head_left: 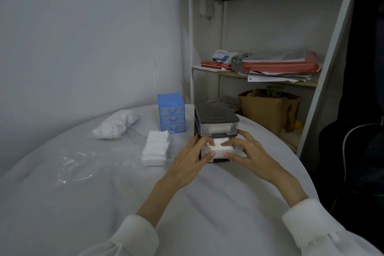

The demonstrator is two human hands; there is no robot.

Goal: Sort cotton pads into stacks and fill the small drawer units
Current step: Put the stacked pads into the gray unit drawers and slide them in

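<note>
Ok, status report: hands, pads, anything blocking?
Both hands, left hand and right hand, pressing pads into the open drawer of the grey drawer unit. More pads stacked at left. Nothing blocking.

A round white counter [207, 203] fills the lower half of the frame. Toward its far edge, just left of centre, stands a small blue drawer unit [171, 112]. To its right is a larger grey drawer unit [216, 118] with a dark top and its lower drawer pulled out. In front of the blue unit lies a stack of white cotton pads [156, 148]. Further left, near the wall, sits a clear bag of cotton pads [116, 123]. An empty sheet of clear plastic wrap [83, 164] lies crumpled at centre left.
</note>
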